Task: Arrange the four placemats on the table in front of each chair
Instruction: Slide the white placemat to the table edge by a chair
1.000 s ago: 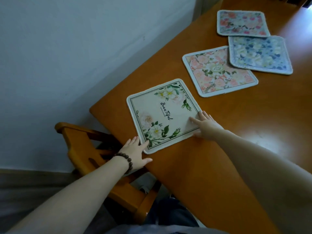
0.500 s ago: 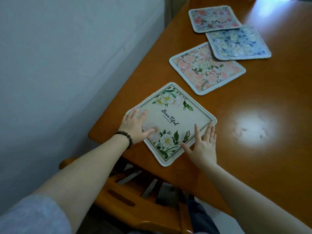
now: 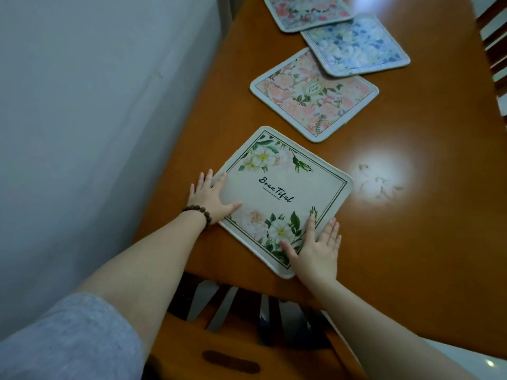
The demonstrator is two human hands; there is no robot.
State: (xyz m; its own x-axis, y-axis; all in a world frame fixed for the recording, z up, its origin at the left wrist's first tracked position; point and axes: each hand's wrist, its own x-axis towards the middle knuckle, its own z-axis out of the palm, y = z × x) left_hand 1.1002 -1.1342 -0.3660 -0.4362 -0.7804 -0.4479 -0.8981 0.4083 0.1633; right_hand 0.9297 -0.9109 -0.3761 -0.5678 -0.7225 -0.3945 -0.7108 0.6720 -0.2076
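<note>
A cream placemat (image 3: 282,187) with white flowers and the word "Beautiful" lies flat near the table's near end, turned like a diamond. My left hand (image 3: 210,197), with a bead bracelet, rests flat on its left corner. My right hand (image 3: 318,249) lies flat on its near corner, fingers spread. Further along the table lie a peach floral placemat (image 3: 312,94), a blue floral placemat (image 3: 356,43) overlapping it, and a pink floral placemat (image 3: 304,10) at the top edge.
The orange wooden table (image 3: 411,215) runs away from me beside a pale wall (image 3: 96,119). A wooden chair (image 3: 233,349) is tucked under the near end, right below the cream mat. Another chair's back (image 3: 496,50) shows at the right edge.
Both hands moved onto the cream placemat and turned it; my left hand came up from the table edge. The mat now sits nearer the table's end above the chair.
</note>
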